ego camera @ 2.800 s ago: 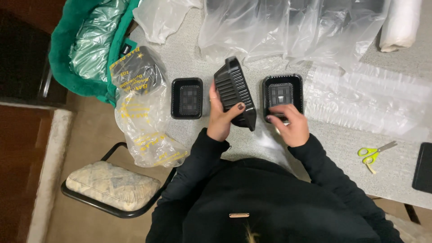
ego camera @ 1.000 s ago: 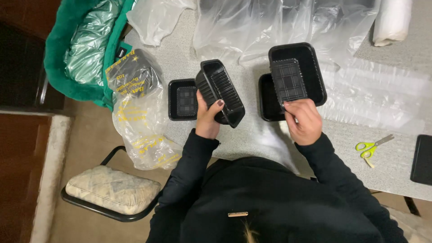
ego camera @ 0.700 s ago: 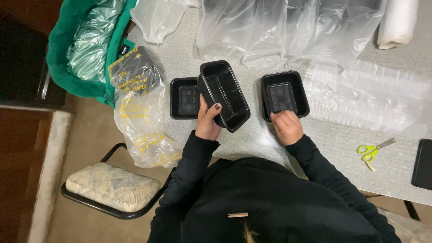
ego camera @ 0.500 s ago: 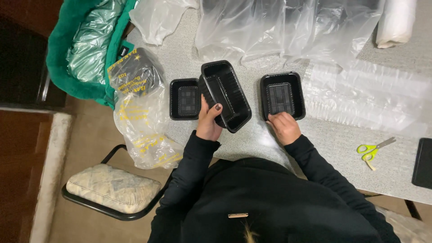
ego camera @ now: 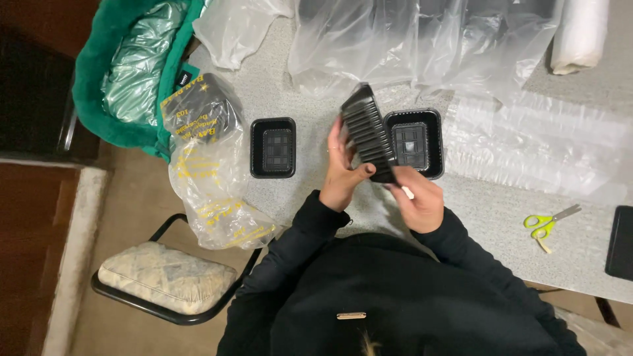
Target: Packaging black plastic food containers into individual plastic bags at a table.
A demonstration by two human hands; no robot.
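I hold a stack of black plastic trays (ego camera: 369, 130) tilted on its side above the grey table (ego camera: 501, 217). My left hand (ego camera: 341, 173) grips its left side and my right hand (ego camera: 419, 201) pinches its lower end. A single black tray (ego camera: 417, 140) lies flat on the table just right of the stack. Another black tray (ego camera: 273, 147) lies flat to the left of my left hand.
Clear plastic bags of more trays (ego camera: 422, 39) lie at the back of the table. A yellow-printed clear bag (ego camera: 211, 178) hangs off the left edge beside a green bag (ego camera: 125, 72). Yellow-green scissors (ego camera: 547, 221), a dark flat object (ego camera: 621, 242), a white roll (ego camera: 583, 33), a cushioned chair (ego camera: 165, 277).
My right hand set a tray down on the right and came back to the stack. The stack has swung from the left toward the middle and turned on its side, both hands now on it.
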